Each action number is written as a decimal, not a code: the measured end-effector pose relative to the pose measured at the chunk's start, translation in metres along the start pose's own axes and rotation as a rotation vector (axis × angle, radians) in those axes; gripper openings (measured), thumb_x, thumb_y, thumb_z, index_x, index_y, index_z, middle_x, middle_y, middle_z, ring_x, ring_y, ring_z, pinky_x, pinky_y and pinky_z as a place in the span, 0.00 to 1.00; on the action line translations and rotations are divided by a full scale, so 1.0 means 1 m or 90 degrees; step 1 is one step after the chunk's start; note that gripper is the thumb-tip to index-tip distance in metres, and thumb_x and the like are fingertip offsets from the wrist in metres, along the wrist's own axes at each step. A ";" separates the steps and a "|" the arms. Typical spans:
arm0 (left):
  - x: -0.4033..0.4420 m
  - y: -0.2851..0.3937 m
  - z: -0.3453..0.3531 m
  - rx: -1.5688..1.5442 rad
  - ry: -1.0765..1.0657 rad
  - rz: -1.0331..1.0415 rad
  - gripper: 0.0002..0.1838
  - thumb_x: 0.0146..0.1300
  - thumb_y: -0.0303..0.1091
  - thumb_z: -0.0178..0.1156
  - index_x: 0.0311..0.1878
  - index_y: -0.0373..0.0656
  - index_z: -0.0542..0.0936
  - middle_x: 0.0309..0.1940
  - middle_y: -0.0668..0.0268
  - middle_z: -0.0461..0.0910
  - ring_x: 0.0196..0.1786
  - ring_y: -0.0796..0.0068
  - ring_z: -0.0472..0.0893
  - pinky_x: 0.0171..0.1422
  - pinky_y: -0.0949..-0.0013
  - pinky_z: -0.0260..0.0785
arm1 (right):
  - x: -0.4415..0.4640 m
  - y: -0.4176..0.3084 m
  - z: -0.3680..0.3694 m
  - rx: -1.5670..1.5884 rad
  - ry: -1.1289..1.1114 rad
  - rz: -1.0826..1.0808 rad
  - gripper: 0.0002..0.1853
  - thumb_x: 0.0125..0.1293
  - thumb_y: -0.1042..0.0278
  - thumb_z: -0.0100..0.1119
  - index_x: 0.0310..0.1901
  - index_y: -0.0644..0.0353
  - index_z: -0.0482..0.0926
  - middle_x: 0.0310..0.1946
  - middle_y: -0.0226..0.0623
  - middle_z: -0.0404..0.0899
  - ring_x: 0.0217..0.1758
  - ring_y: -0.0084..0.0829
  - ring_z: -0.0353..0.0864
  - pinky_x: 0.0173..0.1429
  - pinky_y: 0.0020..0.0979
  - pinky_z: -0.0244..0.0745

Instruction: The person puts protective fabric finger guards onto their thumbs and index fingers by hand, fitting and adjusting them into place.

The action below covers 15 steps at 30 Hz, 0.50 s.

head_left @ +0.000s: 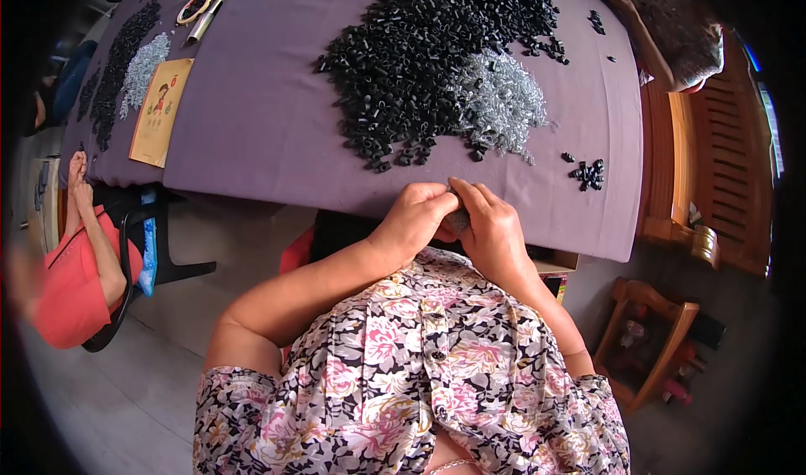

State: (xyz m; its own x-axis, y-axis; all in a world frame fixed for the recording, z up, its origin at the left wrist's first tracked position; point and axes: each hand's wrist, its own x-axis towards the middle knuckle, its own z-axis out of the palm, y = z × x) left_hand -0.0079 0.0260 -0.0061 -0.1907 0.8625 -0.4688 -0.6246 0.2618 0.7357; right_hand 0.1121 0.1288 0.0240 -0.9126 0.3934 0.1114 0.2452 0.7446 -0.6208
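Observation:
My left hand (417, 215) and my right hand (489, 220) meet at the near edge of the table, thumbs and fingers pinched together. A small dark thing shows between the fingertips, mostly covered, and its kind cannot be made out. Just beyond them spreads a large heap of small black plastic pieces (395, 80). Against its right side lies a pile of small clear, shiny pieces (502, 104). A little cluster of black pieces (589, 174) sits apart, to the right of my right hand.
A purple cloth covers the table (252, 122). On the left are a yellow booklet (156, 118), a tape roll (194, 9), and further black and clear piles. A person in red (80, 273) sits at left; another person's arm (642, 34) reaches in at upper right. Wooden furniture (714, 139) stands right.

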 end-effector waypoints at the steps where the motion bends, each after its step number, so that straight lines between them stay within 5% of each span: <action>1: 0.001 -0.002 -0.001 0.009 -0.011 0.004 0.13 0.73 0.34 0.48 0.40 0.35 0.80 0.38 0.64 0.82 0.38 0.76 0.84 0.44 0.69 0.80 | -0.001 -0.001 0.000 -0.014 0.000 0.001 0.29 0.46 0.84 0.57 0.56 0.67 0.73 0.40 0.49 0.79 0.43 0.53 0.80 0.46 0.44 0.77; 15: -0.011 0.009 -0.004 0.044 -0.130 -0.025 0.17 0.76 0.40 0.51 0.47 0.36 0.81 0.41 0.66 0.83 0.41 0.78 0.83 0.49 0.73 0.78 | -0.012 -0.001 -0.006 0.015 0.011 -0.030 0.28 0.45 0.83 0.60 0.54 0.66 0.76 0.40 0.49 0.81 0.42 0.52 0.82 0.45 0.44 0.79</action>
State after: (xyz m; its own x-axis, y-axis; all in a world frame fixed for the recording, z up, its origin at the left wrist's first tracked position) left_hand -0.0145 0.0168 0.0038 -0.0053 0.9194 -0.3933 -0.5737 0.3194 0.7542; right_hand 0.1251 0.1270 0.0281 -0.9171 0.3674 0.1546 0.1940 0.7503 -0.6320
